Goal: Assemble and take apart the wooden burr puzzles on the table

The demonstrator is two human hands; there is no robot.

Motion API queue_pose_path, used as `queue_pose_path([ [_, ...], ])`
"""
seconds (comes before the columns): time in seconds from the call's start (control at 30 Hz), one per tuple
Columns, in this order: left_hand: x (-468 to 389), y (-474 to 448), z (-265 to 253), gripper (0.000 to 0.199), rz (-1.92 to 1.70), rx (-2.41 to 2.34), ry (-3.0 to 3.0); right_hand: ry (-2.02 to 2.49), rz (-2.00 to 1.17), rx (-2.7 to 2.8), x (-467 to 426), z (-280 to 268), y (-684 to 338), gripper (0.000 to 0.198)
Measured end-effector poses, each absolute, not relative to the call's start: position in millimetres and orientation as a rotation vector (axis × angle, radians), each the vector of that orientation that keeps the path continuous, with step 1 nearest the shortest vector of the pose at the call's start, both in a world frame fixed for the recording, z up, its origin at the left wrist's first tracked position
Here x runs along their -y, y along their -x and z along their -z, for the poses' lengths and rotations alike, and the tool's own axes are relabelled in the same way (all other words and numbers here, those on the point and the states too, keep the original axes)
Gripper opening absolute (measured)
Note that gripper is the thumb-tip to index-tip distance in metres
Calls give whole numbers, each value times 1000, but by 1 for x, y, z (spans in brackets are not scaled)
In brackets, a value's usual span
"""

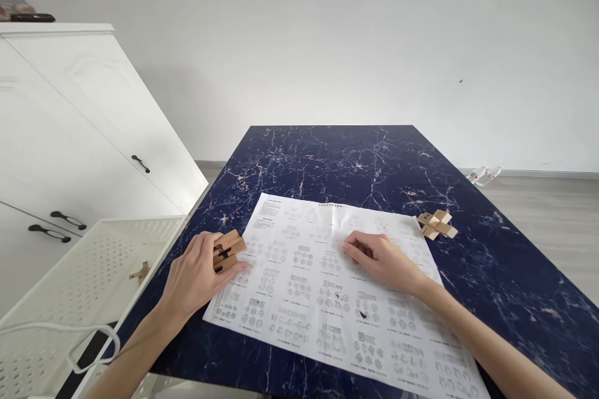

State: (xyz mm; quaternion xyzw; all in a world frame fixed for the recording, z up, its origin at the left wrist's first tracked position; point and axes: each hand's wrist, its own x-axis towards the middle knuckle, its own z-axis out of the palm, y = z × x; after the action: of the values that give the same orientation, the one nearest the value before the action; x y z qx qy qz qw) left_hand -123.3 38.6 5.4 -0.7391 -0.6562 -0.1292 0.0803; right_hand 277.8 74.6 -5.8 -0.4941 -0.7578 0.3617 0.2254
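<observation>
My left hand (194, 271) is closed around a wooden interlocking puzzle (228, 250) made of several notched bars with dark gaps between them. It is at the left edge of a large printed instruction sheet (299, 299), which lies on the table and shows many small diagrams. On the sheet's right half rests my right hand (379, 259), its fingers curled in and nothing visible in them. A second wooden puzzle (437, 224), cross-shaped and lighter in tone, lies by the sheet's upper right corner, apart from both hands.
The dark blue marble-patterned table (322, 162) stands before a white wall. To its left is a white perforated shelf (60, 262) bearing another small wooden cross piece (140, 273) and a white cable (110, 330). A white cabinet (93, 112) with black handles stands beyond.
</observation>
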Motion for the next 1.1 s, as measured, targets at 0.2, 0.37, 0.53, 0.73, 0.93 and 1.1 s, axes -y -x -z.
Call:
queue_pose_path([
  [0.2,-34,124,-6,59,428,1901,2251,1360,-992,2092,-75,7,-277,36],
  [0.37,-33,122,-9,55,416,1772,2289,1371,-984,2091,-74,7,-277,36],
  [0.53,-33,116,-12,59,355,1776,2308,1359,-993,2091,-75,9,-278,35],
  [0.73,-32,116,-13,51,369,1818,2329,1332,-1010,2101,-75,11,-280,36],
  [0.93,-45,91,-21,46,567,1874,2350,1328,-951,2121,-75,12,-279,35],
  [1.1,-67,32,-31,43,789,1889,2590,1275,-930,2136,-73,11,-278,29],
])
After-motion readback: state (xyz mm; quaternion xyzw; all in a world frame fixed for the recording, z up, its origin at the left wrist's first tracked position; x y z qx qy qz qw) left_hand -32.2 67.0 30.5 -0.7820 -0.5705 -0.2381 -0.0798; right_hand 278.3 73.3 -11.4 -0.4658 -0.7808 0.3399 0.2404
